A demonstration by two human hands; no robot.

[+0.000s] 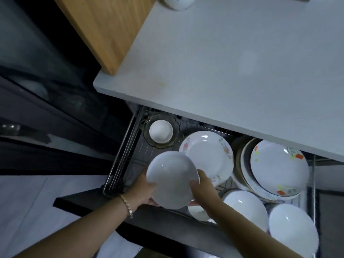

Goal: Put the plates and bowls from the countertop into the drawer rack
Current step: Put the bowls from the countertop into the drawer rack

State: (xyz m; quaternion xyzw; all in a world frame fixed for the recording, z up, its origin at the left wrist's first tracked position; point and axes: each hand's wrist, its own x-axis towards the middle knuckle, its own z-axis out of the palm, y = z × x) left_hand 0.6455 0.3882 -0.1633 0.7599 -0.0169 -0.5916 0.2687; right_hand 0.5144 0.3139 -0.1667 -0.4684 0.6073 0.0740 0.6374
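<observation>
**Status:** L hand (147,190) and R hand (202,185) each grip an opposite edge of the white dish (171,179), fingers curled round its rim. Dish is held above the front-left part of the drawer rack (119,157), not yet seated.

**Hazards:**
- Dish rim overlaps the floral plate (208,157) in view. Lowering w/o clearance likely knocks china on china; chip risk.
- Glazed surface, edge-only hold. Letting go w/ one hand early may drop the dish onto the wires.
- R forearm crosses over the white bowls (245,207). A low pull-back could snag them.
- One bowl (178,1) sits on the countertop (223,62), so the task looks incomplete.
</observation>
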